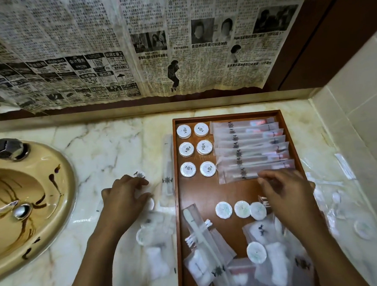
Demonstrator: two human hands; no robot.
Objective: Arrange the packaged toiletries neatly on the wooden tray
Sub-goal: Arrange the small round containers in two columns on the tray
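The wooden tray (239, 192) lies on the marble counter. In its far left part, several round white soaps (195, 150) stand in two columns. To their right, several long toothbrush packets (250, 148) overlap in a row. My right hand (289, 194) hovers over the tray and its fingertips pinch the nearest long packet (234, 176). Loose round soaps (240, 208) and jumbled packets (210, 260) fill the tray's near end. Left of the tray, my left hand (123, 197) grips a translucent packet (140, 177) with a dark logo on the counter.
A long packet (167, 172) lies along the tray's left wall, with more packets (153, 241) near my left wrist. Other clear packets (341, 201) are scattered right of the tray. A beige sink (24, 204) sits at the left. Newspaper covers the wall behind.
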